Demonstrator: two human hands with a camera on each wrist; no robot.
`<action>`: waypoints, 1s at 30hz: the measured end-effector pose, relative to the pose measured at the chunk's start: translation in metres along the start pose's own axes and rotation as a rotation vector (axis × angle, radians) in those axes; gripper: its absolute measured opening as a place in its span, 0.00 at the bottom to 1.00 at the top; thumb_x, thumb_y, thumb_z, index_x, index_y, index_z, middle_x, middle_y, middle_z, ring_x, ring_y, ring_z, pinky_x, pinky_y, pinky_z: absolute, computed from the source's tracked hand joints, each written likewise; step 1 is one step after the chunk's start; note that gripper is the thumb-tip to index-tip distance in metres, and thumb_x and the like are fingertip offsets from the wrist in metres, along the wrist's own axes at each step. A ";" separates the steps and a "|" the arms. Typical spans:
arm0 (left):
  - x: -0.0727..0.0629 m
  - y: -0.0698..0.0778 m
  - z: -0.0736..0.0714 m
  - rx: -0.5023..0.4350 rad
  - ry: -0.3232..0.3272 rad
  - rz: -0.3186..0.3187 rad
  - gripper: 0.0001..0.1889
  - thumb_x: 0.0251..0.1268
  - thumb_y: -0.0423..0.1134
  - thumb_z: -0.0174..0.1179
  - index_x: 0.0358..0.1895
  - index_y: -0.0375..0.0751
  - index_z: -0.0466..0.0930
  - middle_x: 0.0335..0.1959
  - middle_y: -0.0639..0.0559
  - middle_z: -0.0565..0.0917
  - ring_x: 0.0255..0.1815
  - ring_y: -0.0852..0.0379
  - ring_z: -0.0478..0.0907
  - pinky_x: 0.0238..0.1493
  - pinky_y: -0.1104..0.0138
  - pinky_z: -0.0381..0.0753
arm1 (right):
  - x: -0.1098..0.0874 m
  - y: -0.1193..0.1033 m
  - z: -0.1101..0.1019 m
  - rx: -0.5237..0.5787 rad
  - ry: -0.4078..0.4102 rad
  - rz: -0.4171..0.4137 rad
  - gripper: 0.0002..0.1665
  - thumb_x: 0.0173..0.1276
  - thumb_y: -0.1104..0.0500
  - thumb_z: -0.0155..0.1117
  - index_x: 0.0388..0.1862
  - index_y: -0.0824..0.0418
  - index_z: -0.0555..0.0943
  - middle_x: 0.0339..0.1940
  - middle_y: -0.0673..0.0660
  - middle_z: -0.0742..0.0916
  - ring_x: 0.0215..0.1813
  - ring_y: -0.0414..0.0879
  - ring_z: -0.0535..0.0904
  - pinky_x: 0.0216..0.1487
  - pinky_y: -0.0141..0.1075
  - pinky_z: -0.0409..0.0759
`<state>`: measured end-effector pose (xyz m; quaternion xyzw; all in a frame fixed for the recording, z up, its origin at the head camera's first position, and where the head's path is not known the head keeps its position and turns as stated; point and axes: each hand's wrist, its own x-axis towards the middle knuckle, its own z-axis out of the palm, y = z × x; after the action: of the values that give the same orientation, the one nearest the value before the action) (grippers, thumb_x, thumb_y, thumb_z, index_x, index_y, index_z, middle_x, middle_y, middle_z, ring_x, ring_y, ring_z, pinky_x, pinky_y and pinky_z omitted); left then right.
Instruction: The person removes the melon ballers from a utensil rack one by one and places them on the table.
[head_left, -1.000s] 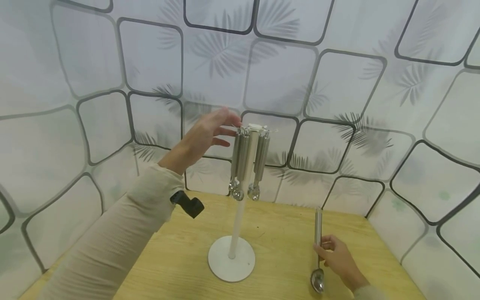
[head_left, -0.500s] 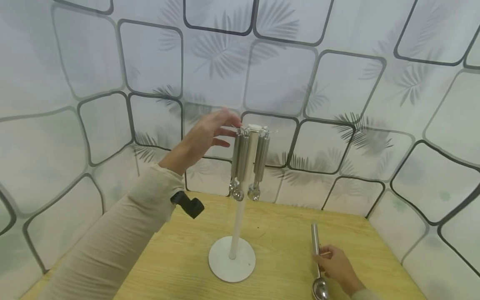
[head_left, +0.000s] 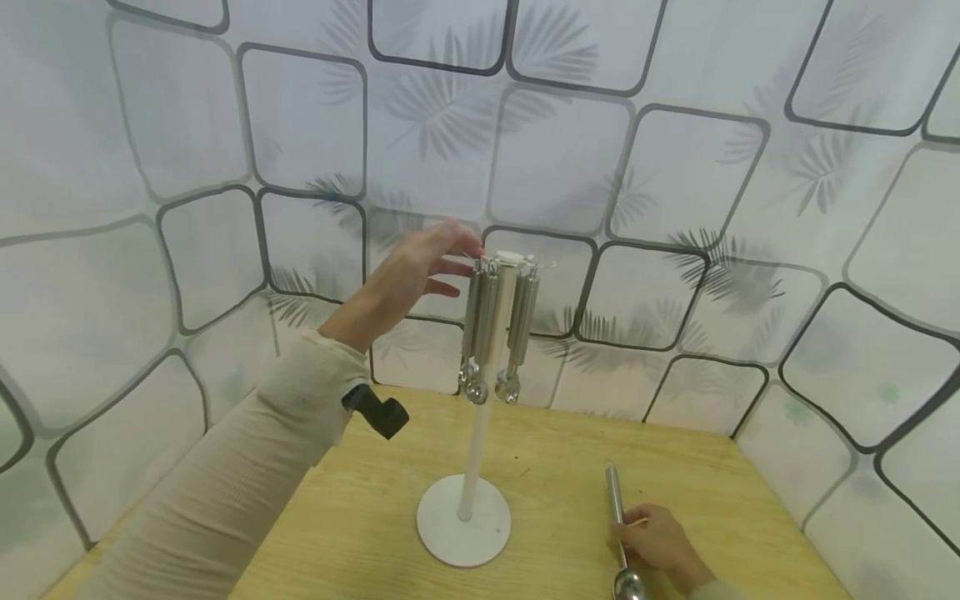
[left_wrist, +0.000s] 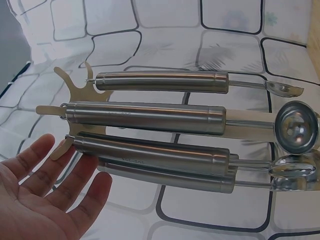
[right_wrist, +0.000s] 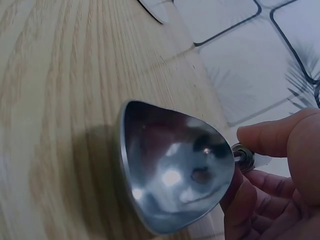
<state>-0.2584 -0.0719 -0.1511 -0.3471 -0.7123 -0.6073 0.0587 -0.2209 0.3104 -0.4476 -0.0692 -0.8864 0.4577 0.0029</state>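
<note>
My right hand pinches a metal ice cream scoop low over the table, its handle angled up and its bowl toward me. In the right wrist view the scoop's hollow pointed bowl faces the camera, and thumb and fingers close on the neck end of the handle. A white utensil stand carries several hanging steel-handled scoops. Beside its top is my left hand. Seen from the left wrist, spread, fairly straight fingers lie by the hook plate; whether they touch it is hard to tell.
A light wood-grain table lies under everything. Patterned curtain cloth encloses the back and sides. A black strap mount juts from the left sleeve. The stand separates the two hands.
My right hand has moved leftward and nearer to me with the scoop, whose handle now tilts more to the left. The left hand and the stand stay in place.
</note>
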 end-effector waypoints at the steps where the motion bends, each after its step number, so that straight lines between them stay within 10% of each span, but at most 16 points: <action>1: 0.000 0.000 0.000 0.001 0.001 -0.001 0.27 0.79 0.49 0.32 0.57 0.27 0.69 0.59 0.36 0.72 0.57 0.43 0.73 0.52 0.53 0.75 | 0.000 -0.001 0.002 -0.002 -0.009 -0.007 0.18 0.60 0.63 0.68 0.42 0.76 0.76 0.28 0.59 0.83 0.28 0.49 0.81 0.30 0.41 0.82; 30: -0.001 0.001 0.001 0.029 0.011 -0.008 0.25 0.78 0.49 0.34 0.56 0.31 0.71 0.59 0.38 0.72 0.58 0.44 0.74 0.52 0.53 0.75 | 0.010 -0.024 0.051 -0.102 -0.098 -0.043 0.10 0.55 0.60 0.68 0.29 0.67 0.79 0.19 0.54 0.81 0.20 0.43 0.75 0.23 0.33 0.77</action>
<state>-0.2571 -0.0713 -0.1509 -0.3399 -0.7221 -0.5989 0.0650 -0.2372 0.2565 -0.4580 -0.0276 -0.9090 0.4145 -0.0341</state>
